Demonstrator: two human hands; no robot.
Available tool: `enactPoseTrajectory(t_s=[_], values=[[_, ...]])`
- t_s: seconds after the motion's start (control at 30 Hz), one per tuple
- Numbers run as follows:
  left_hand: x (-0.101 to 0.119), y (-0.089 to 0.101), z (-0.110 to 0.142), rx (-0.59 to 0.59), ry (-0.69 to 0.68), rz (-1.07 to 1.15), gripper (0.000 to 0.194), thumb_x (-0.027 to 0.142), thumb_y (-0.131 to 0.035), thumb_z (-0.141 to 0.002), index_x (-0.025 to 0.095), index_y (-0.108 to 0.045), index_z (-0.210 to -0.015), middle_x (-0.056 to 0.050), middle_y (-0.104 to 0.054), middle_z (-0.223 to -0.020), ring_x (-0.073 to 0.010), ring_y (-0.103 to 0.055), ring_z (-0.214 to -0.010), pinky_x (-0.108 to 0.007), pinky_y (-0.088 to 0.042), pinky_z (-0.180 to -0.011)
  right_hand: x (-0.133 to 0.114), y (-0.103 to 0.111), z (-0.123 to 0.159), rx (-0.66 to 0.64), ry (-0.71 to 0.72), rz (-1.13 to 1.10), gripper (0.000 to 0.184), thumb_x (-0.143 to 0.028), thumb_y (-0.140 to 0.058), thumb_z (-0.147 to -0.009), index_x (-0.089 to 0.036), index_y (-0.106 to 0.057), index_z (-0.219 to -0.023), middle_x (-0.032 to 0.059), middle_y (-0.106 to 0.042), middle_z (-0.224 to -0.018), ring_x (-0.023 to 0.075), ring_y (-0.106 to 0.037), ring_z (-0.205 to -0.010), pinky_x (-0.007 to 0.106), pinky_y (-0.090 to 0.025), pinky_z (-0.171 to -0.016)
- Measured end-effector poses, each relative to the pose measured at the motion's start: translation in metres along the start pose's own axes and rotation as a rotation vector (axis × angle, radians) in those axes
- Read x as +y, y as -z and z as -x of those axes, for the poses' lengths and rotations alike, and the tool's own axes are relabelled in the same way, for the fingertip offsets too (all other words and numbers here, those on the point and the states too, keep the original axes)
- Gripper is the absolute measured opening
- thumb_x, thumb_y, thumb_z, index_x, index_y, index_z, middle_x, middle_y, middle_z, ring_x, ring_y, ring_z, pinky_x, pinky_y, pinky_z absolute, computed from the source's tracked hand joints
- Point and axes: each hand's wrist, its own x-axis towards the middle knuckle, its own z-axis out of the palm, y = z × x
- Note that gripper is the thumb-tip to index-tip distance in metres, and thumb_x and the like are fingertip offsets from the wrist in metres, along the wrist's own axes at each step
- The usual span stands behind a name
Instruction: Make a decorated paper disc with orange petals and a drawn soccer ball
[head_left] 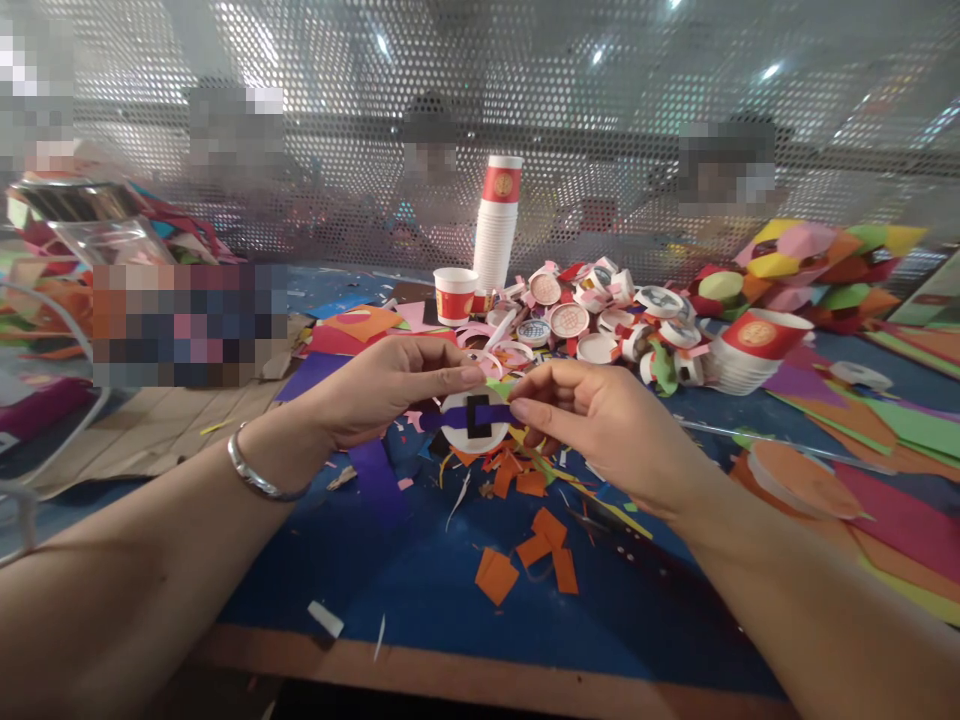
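Observation:
Between my hands is a small white round disc (456,437), perhaps a cut cup bottom. A purple paper strip (433,420) crosses it, with a black bracket-shaped piece (472,428) at its middle. My left hand (405,388) pinches at the disc's top edge, thumb and index finger close together. The strip's right end is pinched by my right hand (589,415), fingers bent inward. Orange paper scraps (504,475) and thin cuttings lie on the blue table (315,560) below.
A red and white cup (454,297) stands before a tall cup stack (495,235). Cut cup pieces (568,322) are heaped behind my right hand, beside tilted cups (757,345). Coloured paper (911,430) lies right; cardboard (202,430) lies left. A perforated metal screen (585,70) rises behind.

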Motion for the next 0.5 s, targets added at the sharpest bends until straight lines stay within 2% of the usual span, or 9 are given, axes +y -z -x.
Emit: enactPoseTrajectory(t_s=[0.13, 0.33, 0.5], values=[[0.0018, 0.0001, -0.0003, -0.009, -0.005, -0.049, 0.021, 0.037, -0.077, -0.090, 0.016, -0.075, -0.086, 0.001, -0.063, -0.076, -0.0073, -0.046, -0.061, -0.022, -0.035, -0.055, 0.0006, 0.0008, -0.0003, -0.015, -0.018, -0.006, 0.010, -0.030, -0.074, -0.089, -0.021, -0.073, -0.092, 0.0016, -0.074, -0.084, 0.0135, -0.065, -0.070, 0.027, -0.053, -0.064], [-0.0001, 0.0027, 0.0000, -0.043, -0.016, -0.172, 0.025, 0.041, -0.073, -0.093, 0.017, -0.072, -0.086, 0.001, -0.061, -0.077, -0.0098, -0.049, -0.067, -0.024, -0.036, -0.059, 0.0007, -0.0011, 0.0006, -0.040, -0.052, -0.023, 0.012, -0.031, -0.074, -0.089, -0.020, -0.073, -0.092, 0.0027, -0.075, -0.086, 0.0152, -0.068, -0.075, 0.029, -0.055, -0.069], [0.0005, 0.0007, 0.0011, -0.067, -0.001, -0.224, 0.022, 0.040, -0.071, -0.095, 0.019, -0.074, -0.092, 0.001, -0.062, -0.078, -0.0095, -0.048, -0.067, -0.023, -0.038, -0.060, 0.0013, -0.0015, 0.0009, -0.045, -0.026, -0.005, 0.014, -0.032, -0.075, -0.087, -0.019, -0.073, -0.092, 0.0027, -0.075, -0.085, 0.0152, -0.067, -0.075, 0.029, -0.054, -0.069]])
